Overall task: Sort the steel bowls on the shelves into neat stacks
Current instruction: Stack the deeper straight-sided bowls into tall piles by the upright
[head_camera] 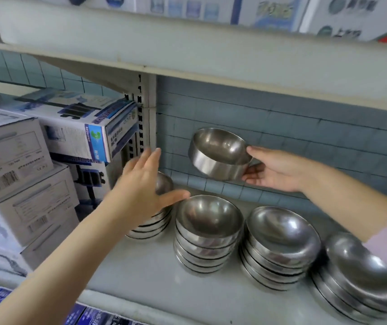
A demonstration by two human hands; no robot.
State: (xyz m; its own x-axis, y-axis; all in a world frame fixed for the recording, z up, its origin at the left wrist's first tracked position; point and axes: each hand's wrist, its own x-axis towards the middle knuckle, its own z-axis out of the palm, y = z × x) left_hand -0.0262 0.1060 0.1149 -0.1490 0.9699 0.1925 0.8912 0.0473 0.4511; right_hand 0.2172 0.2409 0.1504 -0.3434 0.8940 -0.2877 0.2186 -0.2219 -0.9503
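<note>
The grey shelf (155, 273) holds boxes (23, 184) at 9 o'clock and four stacks of steel bowls (209, 231) running from centre toward 4 o'clock. At centre, above them, the right hand (279, 170) grips one tilted bowl (218, 156). The left hand (141, 188), fingers spread and holding nothing, hovers at the leftmost stack (162, 184).

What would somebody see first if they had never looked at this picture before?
The shiny steel bowl stands out first, held tilted in the air by the right hand, above the shelf. Below it four stacks of bowls sit in a row, and the open left hand hovers over the leftmost stack. White boxes are piled at the left.
</note>
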